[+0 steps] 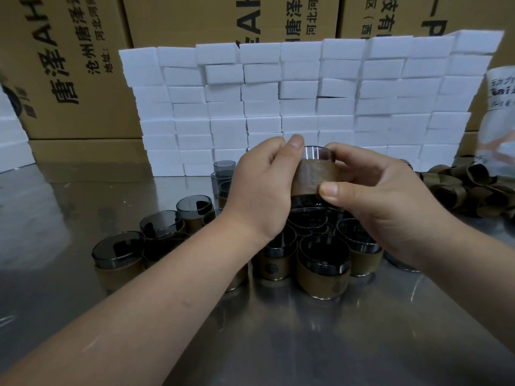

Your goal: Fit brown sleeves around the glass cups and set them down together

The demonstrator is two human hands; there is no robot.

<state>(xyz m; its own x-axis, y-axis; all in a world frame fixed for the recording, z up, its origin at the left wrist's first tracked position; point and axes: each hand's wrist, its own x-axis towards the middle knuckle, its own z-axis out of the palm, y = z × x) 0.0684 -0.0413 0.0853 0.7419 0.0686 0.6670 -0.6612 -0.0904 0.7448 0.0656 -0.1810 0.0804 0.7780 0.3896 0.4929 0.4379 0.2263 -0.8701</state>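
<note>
Both my hands hold one smoky glass cup [317, 153] in the air above the table, with a brown sleeve [313, 176] wrapped round its middle. My left hand [262, 188] grips the cup's left side, thumb up at the rim. My right hand [381, 196] holds the right side, its thumb pressing on the sleeve's lower edge. Below them stand several sleeved cups [323, 266] grouped together on the steel table [306, 344]. Bare grey cups [224, 169] stand stacked behind my left hand.
A pile of loose brown sleeves [468, 188] lies at the right. A wall of white foam blocks [306, 101] stands behind the cups, with printed cardboard boxes [69, 65] behind it. A white plastic bag [498, 112] sits at the far right.
</note>
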